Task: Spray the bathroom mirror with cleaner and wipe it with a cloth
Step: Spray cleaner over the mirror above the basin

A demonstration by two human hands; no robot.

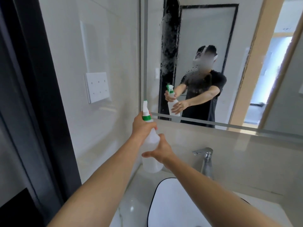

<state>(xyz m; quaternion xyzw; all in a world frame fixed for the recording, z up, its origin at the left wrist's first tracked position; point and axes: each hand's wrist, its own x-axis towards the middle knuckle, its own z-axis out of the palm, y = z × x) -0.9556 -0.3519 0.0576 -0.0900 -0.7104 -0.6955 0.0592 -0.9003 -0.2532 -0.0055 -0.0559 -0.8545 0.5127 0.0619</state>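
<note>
Sink (164,202) nearest; tiled wall (114,63) left; mirror (205,30) droplet-streaked.

One spray bottle (150,141); two hands, left hand (141,126), right hand (161,150); one mirror (213,38); one tap (205,159); one basin (172,205); one wall switch plate (97,86).

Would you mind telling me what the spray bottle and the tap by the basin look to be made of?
The white translucent spray bottle with green collar looks like matte, cloudy plastic, dimly see-through. The silver tap looks like polished, probably chromed metal, given its bright reflections.
</note>
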